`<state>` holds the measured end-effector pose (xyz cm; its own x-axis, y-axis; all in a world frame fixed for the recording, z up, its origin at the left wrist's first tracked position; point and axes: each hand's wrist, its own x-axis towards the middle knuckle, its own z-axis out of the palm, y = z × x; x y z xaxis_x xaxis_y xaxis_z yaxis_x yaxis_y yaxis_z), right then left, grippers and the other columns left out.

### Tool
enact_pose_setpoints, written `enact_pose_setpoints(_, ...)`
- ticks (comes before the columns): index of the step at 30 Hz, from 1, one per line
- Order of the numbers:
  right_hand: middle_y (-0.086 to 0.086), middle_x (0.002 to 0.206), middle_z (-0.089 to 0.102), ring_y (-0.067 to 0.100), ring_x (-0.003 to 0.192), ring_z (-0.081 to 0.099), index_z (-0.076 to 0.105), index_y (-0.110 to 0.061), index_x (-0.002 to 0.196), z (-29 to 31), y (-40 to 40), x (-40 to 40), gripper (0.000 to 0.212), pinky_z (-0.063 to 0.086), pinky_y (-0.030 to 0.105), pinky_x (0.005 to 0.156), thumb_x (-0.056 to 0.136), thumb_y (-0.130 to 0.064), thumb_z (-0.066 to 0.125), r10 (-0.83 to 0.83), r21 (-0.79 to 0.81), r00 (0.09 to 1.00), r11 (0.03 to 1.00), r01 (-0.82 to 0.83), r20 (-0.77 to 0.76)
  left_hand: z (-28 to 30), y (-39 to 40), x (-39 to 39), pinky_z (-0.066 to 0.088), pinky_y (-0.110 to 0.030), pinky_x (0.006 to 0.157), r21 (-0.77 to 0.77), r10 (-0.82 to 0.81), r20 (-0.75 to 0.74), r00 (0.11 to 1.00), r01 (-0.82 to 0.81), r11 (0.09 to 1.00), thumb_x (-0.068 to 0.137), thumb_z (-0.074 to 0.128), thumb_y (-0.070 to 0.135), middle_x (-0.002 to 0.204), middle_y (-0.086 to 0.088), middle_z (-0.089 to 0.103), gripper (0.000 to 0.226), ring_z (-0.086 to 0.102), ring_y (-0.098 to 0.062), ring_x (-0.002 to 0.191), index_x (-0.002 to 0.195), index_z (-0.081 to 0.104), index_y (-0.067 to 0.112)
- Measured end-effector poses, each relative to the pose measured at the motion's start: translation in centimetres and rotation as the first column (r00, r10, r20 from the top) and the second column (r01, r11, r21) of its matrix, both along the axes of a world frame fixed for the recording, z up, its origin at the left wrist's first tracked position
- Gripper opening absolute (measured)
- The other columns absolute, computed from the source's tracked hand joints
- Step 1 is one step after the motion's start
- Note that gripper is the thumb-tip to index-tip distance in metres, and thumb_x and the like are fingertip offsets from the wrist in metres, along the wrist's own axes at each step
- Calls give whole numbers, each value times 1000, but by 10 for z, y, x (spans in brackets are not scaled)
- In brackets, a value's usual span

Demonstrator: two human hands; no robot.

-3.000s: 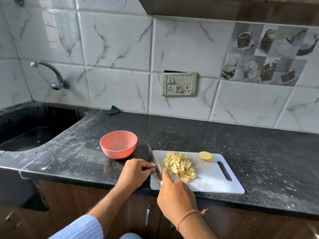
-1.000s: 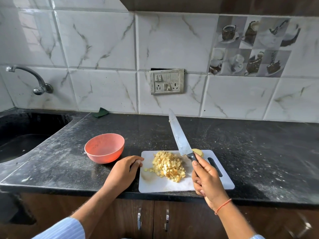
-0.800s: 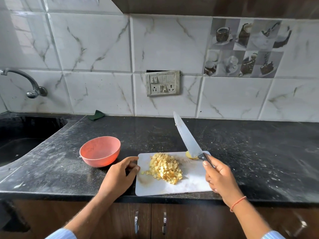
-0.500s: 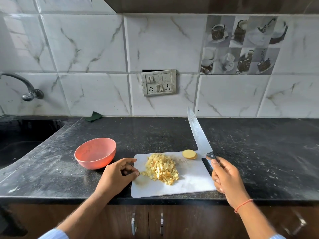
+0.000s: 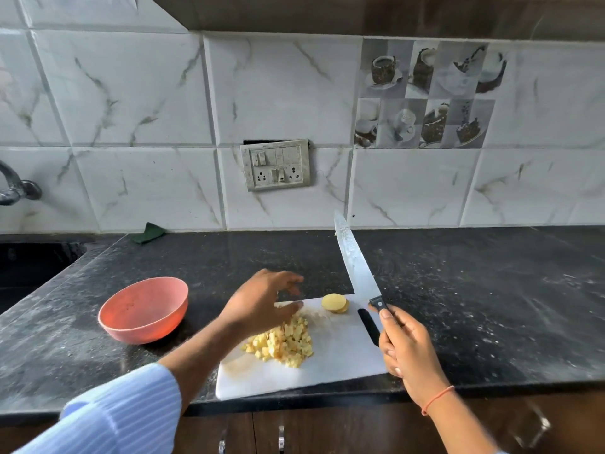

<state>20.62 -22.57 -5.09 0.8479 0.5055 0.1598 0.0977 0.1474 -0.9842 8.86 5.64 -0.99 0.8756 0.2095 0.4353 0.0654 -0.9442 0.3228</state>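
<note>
Your right hand [image 5: 406,350] grips the black handle of the knife [image 5: 357,267], with the fingers [image 5: 388,347] curled around it. The blade is raised off the cutting board [image 5: 343,358] and points up and away from you, its tip in front of the tiled wall. The hand itself is over the right edge of the board, near the slot handle of the board.

Your left hand [image 5: 258,303] is stretched out above the far left part of the board. It is blurred, but the fingers look loose and spread, and they hold nothing. They point toward the potato piece [image 5: 334,303], which lies near the far edge of the board, between the left hand and the blade, and no hand touches it.

The pile of diced potato [image 5: 281,342] lies in the middle of the board, just below your left wrist. The board sits at the front edge of the dark counter [image 5: 458,290]. An orange bowl [image 5: 144,309] stands on the counter to the left of the board, a little apart from it. A green cloth [image 5: 147,232] lies at the wall behind, and a switch panel [image 5: 276,165] is on the tiles above.
</note>
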Motion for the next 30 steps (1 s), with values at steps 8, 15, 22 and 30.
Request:
enact_pose_setpoints(8,10,65,27,29,60,11,76,-35,121,-1,1,6,25,13,27,49,107,-33,55,1,-9,1000,1000,-1,19,0,-33,95,46,-45,115,150,-59,-476,877,147,978,91,78,39,154,2,55,71,51,-23,141,155,49,29)
enact_pose_setpoints(15,9,62,28,20,52,16,75,-33,122,1,-1,5,26,14,26,45,105,-35,55,14,-13,1000,1000,-14,25,-4,-27,103,57,-36,84,165,-44,-407,912,121,979,89,76,51,125,4,65,55,64,-18,106,136,58,28)
enact_pose_setpoints(22,10,61,29,16,48,19,75,-32,121,1,-1,3,25,15,24,45,107,-32,55,4,-13,1000,1000,-4,27,3,-21,62,63,-31,78,-150,-47,-194,980,18,989,75,83,64,98,20,70,46,67,0,86,110,67,38)
enact_pose_setpoints(30,6,61,29,15,51,20,76,-30,118,4,3,-7,23,18,23,44,108,-28,55,-25,-53,999,998,28,49,-30,14,-51,56,-23,82,-497,170,145,975,-77,864,82,81,63,107,28,73,37,67,3,98,113,75,43)
